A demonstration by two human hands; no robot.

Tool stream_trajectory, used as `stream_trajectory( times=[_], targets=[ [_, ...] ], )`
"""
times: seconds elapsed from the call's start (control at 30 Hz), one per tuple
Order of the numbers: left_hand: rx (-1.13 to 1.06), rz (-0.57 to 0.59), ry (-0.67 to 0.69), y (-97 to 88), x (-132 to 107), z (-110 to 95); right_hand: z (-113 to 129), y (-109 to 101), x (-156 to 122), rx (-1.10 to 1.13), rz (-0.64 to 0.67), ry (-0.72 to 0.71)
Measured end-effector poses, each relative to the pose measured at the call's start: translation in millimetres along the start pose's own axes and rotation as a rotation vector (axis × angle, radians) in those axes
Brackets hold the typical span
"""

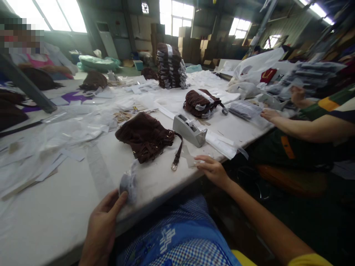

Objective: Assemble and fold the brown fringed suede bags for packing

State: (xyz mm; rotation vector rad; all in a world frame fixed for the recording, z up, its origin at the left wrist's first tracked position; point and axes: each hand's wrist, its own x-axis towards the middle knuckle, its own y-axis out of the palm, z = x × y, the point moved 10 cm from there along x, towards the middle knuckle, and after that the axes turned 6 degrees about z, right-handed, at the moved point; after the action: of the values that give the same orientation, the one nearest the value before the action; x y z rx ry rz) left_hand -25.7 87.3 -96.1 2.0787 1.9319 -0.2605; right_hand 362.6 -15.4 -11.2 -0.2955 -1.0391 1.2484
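My left hand (pixel 102 221) rests at the near edge of the white table (pixel 69 199), thumb and fingers closed on a small crumpled clear plastic wad (pixel 129 183). My right hand (pixel 212 168) pinches a small clear piece of tape or plastic (pixel 191 158) at the table edge. Between my hands lies a brown fringed suede bag (pixel 145 136) with a buckled strap (pixel 177 153). A grey tape dispenser (pixel 190 129) stands just right of the bag.
A second brown bag (pixel 201 103) in plastic lies farther back, and a tall stack of packed bags (pixel 170 66) stands behind it. Clear plastic sleeves and paper strips (pixel 69 129) litter the left side. A co-worker's arms (pixel 299 122) handle packets at the right.
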Motion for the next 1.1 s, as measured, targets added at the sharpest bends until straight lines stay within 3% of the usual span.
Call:
stream_trajectory(
  times=[0.07,0.1,0.3,0.43,0.6,0.7,0.8,0.87,1.0,1.1],
  targets=[
    [-0.017,-0.003,0.013,3.2,-1.1,-4.6,10.9,-4.0,16.6,0.109,-0.07,0.079],
    [-0.034,0.003,0.019,5.5,-2.2,-7.7,20.2,2.8,26.4,0.184,-0.044,0.112],
    [-0.281,0.149,0.03,24.5,-11.4,-28.8,95.1,97.7,68.2,0.558,0.409,0.175],
    [-0.259,0.14,0.05,21.9,-15.2,-34.5,111.8,136.8,88.5,0.536,0.439,0.122],
    [-0.039,0.137,0.158,23.1,-17.3,-44.5,124.4,178.7,105.4,0.653,0.519,0.059],
    [0.048,0.106,0.211,23.6,-18.7,-51.3,126.5,197.3,112.0,0.864,0.512,0.123],
    [0.107,0.098,0.249,22.3,-18.7,-56.7,121.1,219.7,107.0,1.119,0.557,0.344],
    [0.173,0.084,0.272,18.0,-17.7,-59.4,127.2,232.1,97.5,1.334,0.659,0.464],
    [0.28,0.056,0.274,7.1,-14.3,-60.3,148.4,236.0,82.1,1.621,0.872,0.526],
    [0.35,0.029,0.28,1.2,-11.8,-61.9,148.9,234.4,81.1,1.619,0.86,0.523]
  ],
)
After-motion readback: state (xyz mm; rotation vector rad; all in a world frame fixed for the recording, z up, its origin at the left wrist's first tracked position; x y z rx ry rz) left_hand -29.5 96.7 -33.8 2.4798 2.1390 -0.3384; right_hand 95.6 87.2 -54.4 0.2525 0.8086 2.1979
